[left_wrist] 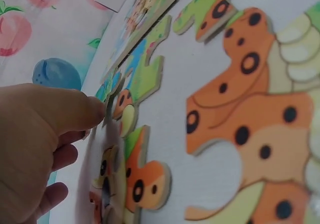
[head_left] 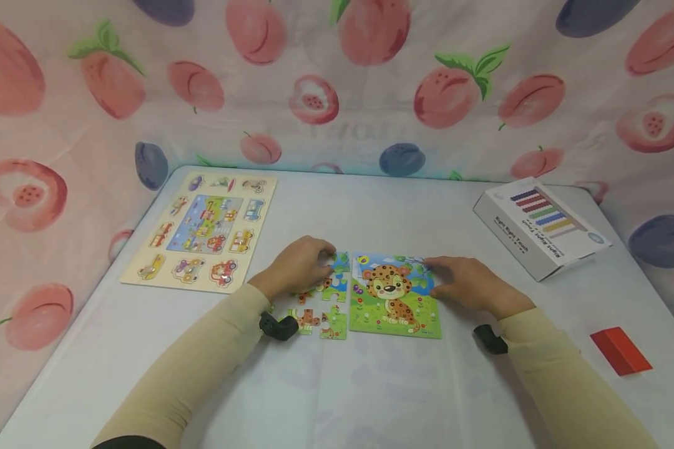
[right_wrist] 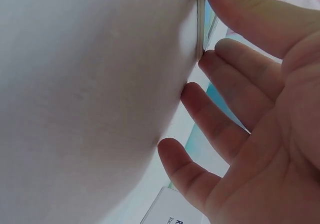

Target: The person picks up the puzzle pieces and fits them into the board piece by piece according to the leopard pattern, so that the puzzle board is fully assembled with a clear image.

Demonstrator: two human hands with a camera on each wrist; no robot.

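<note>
My left hand [head_left: 300, 265] pinches a puzzle piece [left_wrist: 114, 91] between thumb and fingers, at the top of a partly joined leopard puzzle. Orange spotted pieces [left_wrist: 250, 129] lie below it with gaps between them, and a green corner piece [head_left: 334, 326] is at the lower right. Just to the right lies a square leopard picture board [head_left: 395, 299]. My right hand [head_left: 472, 284] touches that board's upper right corner, with the thumb at its edge. In the right wrist view the other fingers [right_wrist: 215, 124] extend loosely, spread beside the board's edge.
At the back left lies a wooden vehicle puzzle board [head_left: 205, 227]. A white box [head_left: 539, 227] stands at the back right, and a red block [head_left: 620, 351] lies on the right. Fruit-patterned cloth [head_left: 342, 93] hangs behind the white table [head_left: 371, 386].
</note>
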